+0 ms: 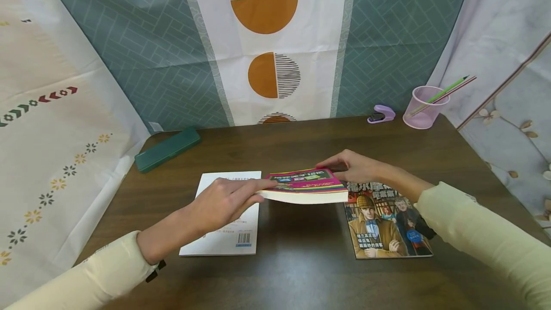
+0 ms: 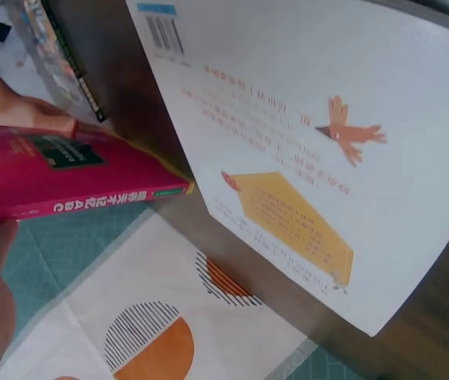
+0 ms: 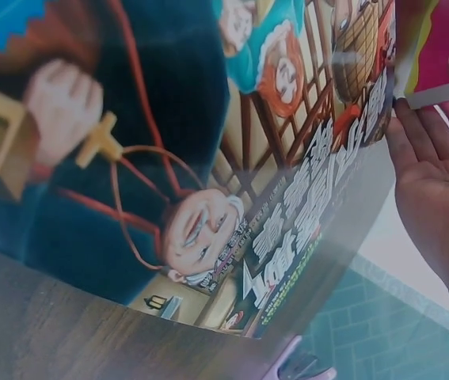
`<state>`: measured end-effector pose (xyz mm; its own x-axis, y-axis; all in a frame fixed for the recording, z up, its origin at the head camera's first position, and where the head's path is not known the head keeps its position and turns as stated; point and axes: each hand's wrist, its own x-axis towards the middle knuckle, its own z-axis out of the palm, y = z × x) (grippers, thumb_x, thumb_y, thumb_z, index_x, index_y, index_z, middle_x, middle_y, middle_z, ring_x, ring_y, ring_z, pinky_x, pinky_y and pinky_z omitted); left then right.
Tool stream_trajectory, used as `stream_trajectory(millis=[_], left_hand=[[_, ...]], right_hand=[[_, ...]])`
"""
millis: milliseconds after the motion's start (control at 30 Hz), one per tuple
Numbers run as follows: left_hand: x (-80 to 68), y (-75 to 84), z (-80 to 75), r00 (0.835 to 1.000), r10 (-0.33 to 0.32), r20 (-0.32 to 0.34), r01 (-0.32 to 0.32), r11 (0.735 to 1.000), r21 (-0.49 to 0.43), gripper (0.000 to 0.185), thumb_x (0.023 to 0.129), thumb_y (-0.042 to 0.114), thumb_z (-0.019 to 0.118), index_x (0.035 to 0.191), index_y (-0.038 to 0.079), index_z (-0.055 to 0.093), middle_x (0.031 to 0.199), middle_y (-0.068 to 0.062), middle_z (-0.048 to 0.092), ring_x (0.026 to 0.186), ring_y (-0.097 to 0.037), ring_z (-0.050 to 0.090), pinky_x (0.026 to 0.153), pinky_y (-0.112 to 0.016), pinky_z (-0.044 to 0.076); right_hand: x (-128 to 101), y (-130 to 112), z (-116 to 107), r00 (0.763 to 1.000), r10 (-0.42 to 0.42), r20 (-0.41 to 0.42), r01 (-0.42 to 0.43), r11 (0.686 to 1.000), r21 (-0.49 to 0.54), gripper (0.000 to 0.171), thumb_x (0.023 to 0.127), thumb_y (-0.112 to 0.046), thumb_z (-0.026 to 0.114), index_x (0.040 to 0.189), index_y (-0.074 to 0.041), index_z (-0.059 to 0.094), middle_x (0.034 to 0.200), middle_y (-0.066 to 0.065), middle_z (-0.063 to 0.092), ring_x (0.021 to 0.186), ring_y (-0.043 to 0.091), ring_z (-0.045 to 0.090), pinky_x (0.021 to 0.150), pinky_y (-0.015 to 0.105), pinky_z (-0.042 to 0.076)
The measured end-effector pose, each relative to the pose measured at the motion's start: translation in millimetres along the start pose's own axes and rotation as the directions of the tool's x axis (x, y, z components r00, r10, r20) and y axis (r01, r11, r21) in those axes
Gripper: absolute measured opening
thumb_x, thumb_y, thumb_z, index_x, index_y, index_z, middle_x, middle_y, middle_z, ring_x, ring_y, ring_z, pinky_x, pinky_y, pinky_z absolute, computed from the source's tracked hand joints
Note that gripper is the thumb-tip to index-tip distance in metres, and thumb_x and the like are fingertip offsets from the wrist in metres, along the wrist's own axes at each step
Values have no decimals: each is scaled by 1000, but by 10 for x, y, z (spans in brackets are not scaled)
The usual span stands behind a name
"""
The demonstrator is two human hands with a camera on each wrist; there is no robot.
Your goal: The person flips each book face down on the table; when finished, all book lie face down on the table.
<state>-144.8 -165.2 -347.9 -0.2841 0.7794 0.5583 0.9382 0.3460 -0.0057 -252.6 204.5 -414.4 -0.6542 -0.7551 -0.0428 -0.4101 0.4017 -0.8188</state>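
A thick magenta book (image 1: 322, 184) with a colourful cover is held up off the table between the two hands. My left hand (image 1: 225, 199) grips its left edge, fingers on top of the cover. At the far right corner, my right hand (image 1: 360, 166) holds it between thumb and fingers; the right wrist view shows the fingers (image 3: 430, 146) beneath it. A white book (image 1: 215, 248) with a barcode lies under my left hand; the left wrist view shows its orange bird drawing (image 2: 351, 133). Below my right forearm lies a book with a cartoon detective cover (image 1: 374, 233), partly covered.
A green pencil case (image 1: 168, 149) lies at the back left of the dark wooden table (image 1: 301, 262). At the back right are a purple stapler (image 1: 382, 114) and a pink cup (image 1: 422, 116) holding pencils. Patterned cloth hangs behind and at both sides.
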Motion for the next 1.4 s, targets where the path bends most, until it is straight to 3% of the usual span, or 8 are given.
stream_trajectory(millis=[233, 333, 433, 500, 667, 900, 1200, 1400], left_hand=[[80, -50, -103, 998, 13, -67, -16, 999, -41, 37, 114, 31, 51, 132, 3, 69, 119, -3, 79, 81, -11, 77, 68, -26, 62], [119, -82, -145, 994, 34, -100, -37, 999, -32, 34, 113, 27, 54, 129, 0, 70, 117, -4, 79, 83, -11, 78, 59, -20, 57], [143, -112, -200, 992, 41, -122, -44, 999, -20, 36, 112, 26, 56, 128, -2, 71, 118, -6, 79, 86, -12, 78, 58, -19, 57], [146, -130, -247, 991, 26, -128, -30, 999, -25, 39, 111, 29, 58, 130, -3, 71, 118, -8, 79, 93, -16, 79, 65, -23, 61], [118, -169, -376, 993, -43, -110, 37, 998, -54, 48, 106, 34, 64, 136, -3, 69, 120, -11, 78, 105, -26, 78, 79, -39, 64], [53, -198, -453, 985, -140, -101, 135, 990, -47, 49, 104, 34, 68, 139, 0, 68, 124, -12, 77, 108, -30, 77, 82, -45, 63], [-50, -125, -408, 929, -328, -170, 313, 944, -110, 66, 80, -8, 88, 142, 0, 67, 124, -14, 76, 106, -33, 77, 86, -28, 60], [-110, -101, -305, 878, -427, -217, 387, 900, -203, 65, 83, -11, 84, 144, 1, 65, 127, -12, 75, 109, -28, 76, 89, -17, 55]], right_hand=[[-34, -41, 5, 997, 0, -79, 3, 1000, 27, 44, 99, 1, 64, 142, 10, 61, 141, 25, 65, 130, 38, 63, 105, 40, 55], [-48, -78, 4, 991, 34, -132, -28, 998, 47, 43, 98, 4, 64, 141, 9, 63, 133, 25, 69, 93, 24, 70, 75, 29, 56], [-44, -110, 6, 980, 65, -187, -57, 997, 46, 33, 102, 4, 61, 134, 9, 67, 120, 25, 73, 69, 15, 55, 58, 26, 44], [-36, -131, 10, 971, 80, -225, -74, 997, 38, 27, 104, 0, 66, 129, 8, 69, 115, 21, 75, 68, 17, 59, 59, 25, 47], [-56, -212, 1, 949, 98, -298, -86, 995, 52, 22, 105, -4, 65, 125, 4, 72, 118, 16, 77, 105, 36, 70, 92, 39, 57], [-156, -340, -56, 914, 174, -367, -122, 980, 159, 29, 105, -5, 66, 132, 6, 67, 124, 22, 74, 115, 45, 69, 104, 57, 53], [-225, -484, -145, 865, 280, -417, -110, 916, 386, 34, 106, -4, 65, 135, 13, 61, 123, 25, 73, 106, 26, 77, 100, 42, 55], [-268, -580, -195, 842, 302, -447, -102, 903, 417, 36, 106, -6, 65, 135, 14, 61, 116, 17, 75, 99, 18, 78, 97, 38, 58]])
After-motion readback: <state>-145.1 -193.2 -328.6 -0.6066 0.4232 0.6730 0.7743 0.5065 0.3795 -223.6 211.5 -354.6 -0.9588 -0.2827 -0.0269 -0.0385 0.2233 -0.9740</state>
